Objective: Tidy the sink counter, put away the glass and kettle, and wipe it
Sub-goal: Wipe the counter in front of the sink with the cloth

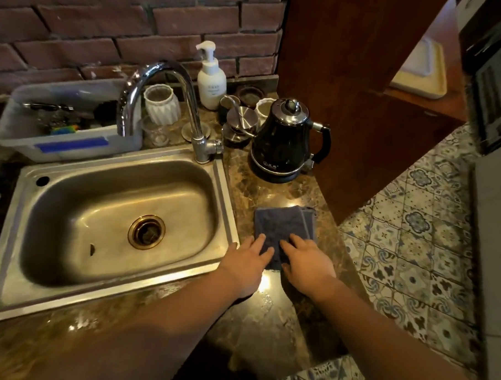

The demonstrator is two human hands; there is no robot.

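A folded dark grey cloth (282, 225) lies flat on the brown marble counter (275, 196), right of the steel sink (29, 237). My left hand (244, 264) and my right hand (308, 262) both rest on the cloth's near edge, fingers spread and pressing down. A black electric kettle (284, 145) stands upright on its base behind the cloth, handle to the right. A clear glass (154, 131) stands behind the chrome tap (173, 83), in front of a white ribbed cup (161, 104).
A white pump bottle (211, 79) stands by the brick wall. Metal lids and small cups (241, 117) cluster left of the kettle. A plastic tub (67, 141) of utensils sits back left. A wooden panel (360, 137) bounds the counter's right; patterned floor tiles lie below.
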